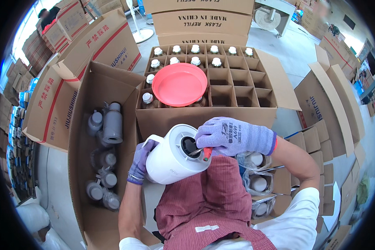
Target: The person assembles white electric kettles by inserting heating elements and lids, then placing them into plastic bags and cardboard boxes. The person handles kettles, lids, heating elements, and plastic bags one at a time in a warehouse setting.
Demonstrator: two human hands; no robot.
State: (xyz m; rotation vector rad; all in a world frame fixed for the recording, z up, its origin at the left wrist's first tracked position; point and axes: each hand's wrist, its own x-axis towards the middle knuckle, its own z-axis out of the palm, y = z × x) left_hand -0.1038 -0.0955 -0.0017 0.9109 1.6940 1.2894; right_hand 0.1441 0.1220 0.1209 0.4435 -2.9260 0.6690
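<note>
A white flask-like jug (164, 166) lies tilted over my lap, its round end turned up toward me. My left hand (141, 164), in a purple glove, is wrapped round its handle at the left side. At that round end sits a black round piece (189, 145) in a dark recess. My right hand (223, 135), gloved too, closes on a red-handled metal tool (206, 154), whose metal part reaches to the edge of the black piece. The tool's exact kind is partly hidden by my fingers.
Ahead stands a divided carton (204, 118) with several white-capped bottles and a pink-red basin (179, 83) on top. Left, an open carton (77, 166) holds several grey jugs (112, 129). Right, plastic-wrapped jugs (258, 183) sit by cardboard dividers (316, 141). A white stand (142, 36) is beyond.
</note>
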